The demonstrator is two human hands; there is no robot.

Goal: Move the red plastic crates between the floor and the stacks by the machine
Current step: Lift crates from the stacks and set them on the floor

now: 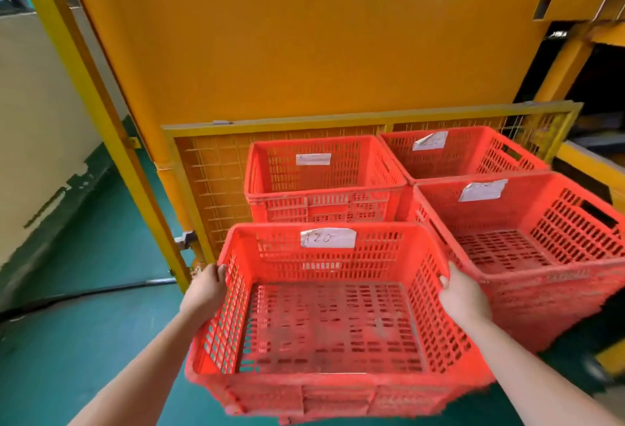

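1. The left hand [206, 287] grips the left rim of the held crate [324, 324]. Its fingers lie close together, curled over the edge.
2. The right hand [465, 297] grips the right rim. The thumb hooks over the top edge, and the other fingers are hidden behind the wall, so I cannot tell how they lie.
3. The held crate is empty, roughly level and off the ground at near centre, with the green floor [84, 290] showing through its left wall. A paper label [328, 238] on its far wall reads "120".
4. The near-right stack [541, 239] stands just beside it, with several nested rims showing under the empty top crate.
5. Beyond is the far-left stack [324, 182], also nested. The far-right crate [463, 155] stands beside it, and I cannot tell how many sit beneath that one.
6. All three stand against the yellow mesh guard [216, 189], under the orange machine panel [304, 36].
7. Progress, as a judgement: three places by the machine are filled, and one crate is in hand over the near-left place, neither stacked nor set down. Whether it is going up or coming down cannot be told. How many crates remain out of view is unknown.
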